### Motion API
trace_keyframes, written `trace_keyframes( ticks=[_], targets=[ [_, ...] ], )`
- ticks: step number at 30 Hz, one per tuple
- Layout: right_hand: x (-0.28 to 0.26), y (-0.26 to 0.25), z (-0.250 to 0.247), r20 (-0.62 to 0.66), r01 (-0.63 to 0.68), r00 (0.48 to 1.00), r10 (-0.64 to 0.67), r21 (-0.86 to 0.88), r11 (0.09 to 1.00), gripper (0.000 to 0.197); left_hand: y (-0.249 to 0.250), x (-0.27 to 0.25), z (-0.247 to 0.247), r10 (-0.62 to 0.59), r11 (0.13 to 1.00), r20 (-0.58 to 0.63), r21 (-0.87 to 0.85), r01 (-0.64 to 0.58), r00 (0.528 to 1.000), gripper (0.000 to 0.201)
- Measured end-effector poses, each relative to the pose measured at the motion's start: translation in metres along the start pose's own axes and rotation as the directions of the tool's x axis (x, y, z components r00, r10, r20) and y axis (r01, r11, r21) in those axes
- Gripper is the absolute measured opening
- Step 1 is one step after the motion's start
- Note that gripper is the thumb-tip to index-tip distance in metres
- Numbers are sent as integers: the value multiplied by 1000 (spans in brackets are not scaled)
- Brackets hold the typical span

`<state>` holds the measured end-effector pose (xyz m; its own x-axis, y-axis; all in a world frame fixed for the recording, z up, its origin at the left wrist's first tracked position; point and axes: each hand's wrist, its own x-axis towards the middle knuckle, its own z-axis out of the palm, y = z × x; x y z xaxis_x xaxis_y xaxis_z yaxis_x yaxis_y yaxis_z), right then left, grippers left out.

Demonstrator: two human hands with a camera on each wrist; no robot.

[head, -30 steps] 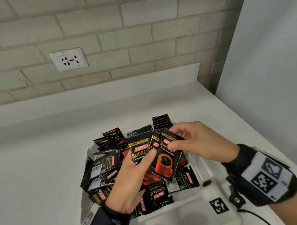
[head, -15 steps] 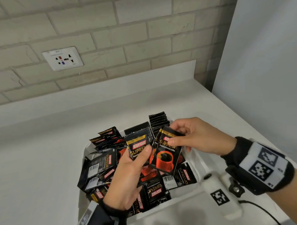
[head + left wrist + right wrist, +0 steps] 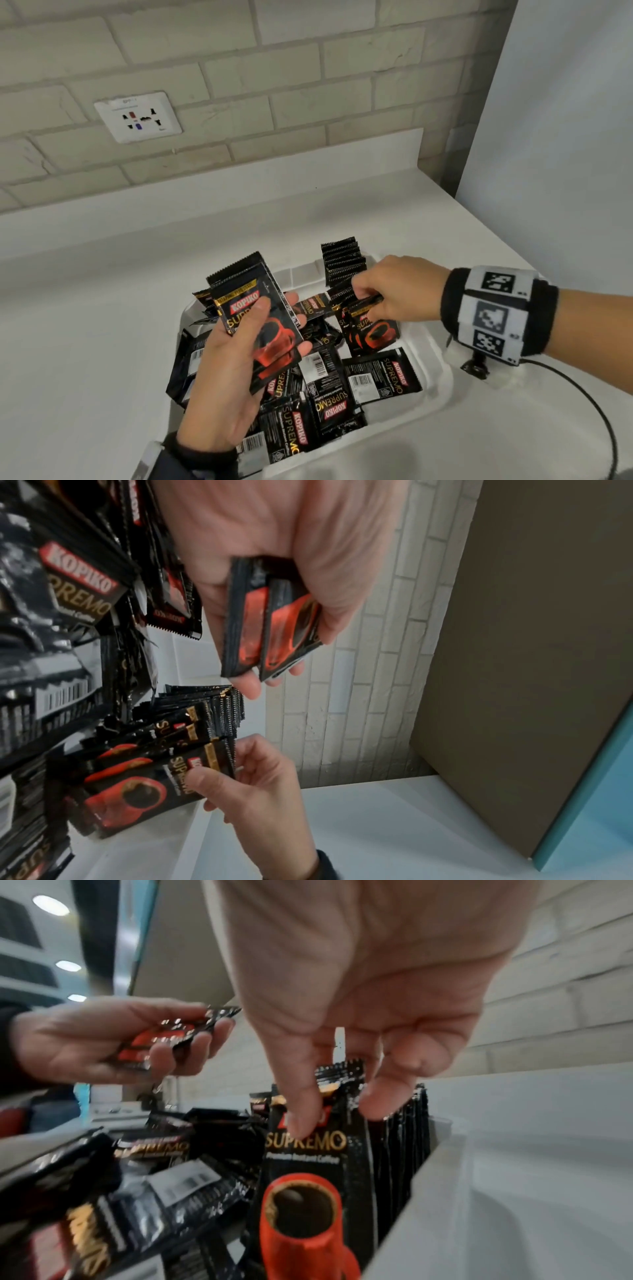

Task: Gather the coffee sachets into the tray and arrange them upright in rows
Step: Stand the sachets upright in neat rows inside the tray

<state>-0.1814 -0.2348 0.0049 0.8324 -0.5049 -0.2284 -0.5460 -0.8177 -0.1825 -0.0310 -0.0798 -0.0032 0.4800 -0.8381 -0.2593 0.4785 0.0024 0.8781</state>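
Observation:
A white tray (image 3: 435,363) on the counter holds a loose pile of black Kopiko coffee sachets (image 3: 329,394). At its back right corner a row of sachets (image 3: 342,263) stands upright. My left hand (image 3: 246,329) hovers over the tray's left side, thumb on top, gripping a small stack of sachets (image 3: 260,308); in the left wrist view two sachets (image 3: 274,626) show in it. My right hand (image 3: 370,298) pinches the top edge of one upright sachet (image 3: 373,332) at the front of the row. In the right wrist view thumb and finger pinch that sachet (image 3: 308,1164) beside the tray wall (image 3: 428,1191).
The tray sits on a white counter (image 3: 102,342) against a brick wall with a socket plate (image 3: 137,116). A white panel (image 3: 565,137) closes the right side. A black cable (image 3: 582,394) and a small white marker block lie right of the tray.
My right hand drew one sachet from the stack in my left hand and carried it right to the upright row. My left hand moved left with the remaining sachets.

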Motion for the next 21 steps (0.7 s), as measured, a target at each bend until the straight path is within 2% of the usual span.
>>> trace_keyframes(
  ticks=[5, 10, 13, 18, 21],
  targets=[
    [5, -6, 5, -46, 55, 997, -61, -120, 991, 16, 2, -2, -2, 15, 1000, -13, 8, -15, 1000, 15],
    [3, -10, 5, -10, 78, 997, -81, -202, 976, 5, -1, 1, 3, -9, 1000, 21, 22, 9, 1000, 27],
    [3, -11, 3, -4, 43, 999, -46, -238, 970, 17, -2, 1, 6, -53, 999, 13, -5, 53, 998, 16],
    [1, -7, 1, -33, -1, 999, -8, -279, 960, 20, -1, 3, 0, -174, 977, 5, -121, 174, 985, 33],
    [-1, -4, 1, -32, -14, 999, 5, -287, 958, 19, 1, 3, -2, -204, 961, 11, -189, 202, 979, 30]
  ],
)
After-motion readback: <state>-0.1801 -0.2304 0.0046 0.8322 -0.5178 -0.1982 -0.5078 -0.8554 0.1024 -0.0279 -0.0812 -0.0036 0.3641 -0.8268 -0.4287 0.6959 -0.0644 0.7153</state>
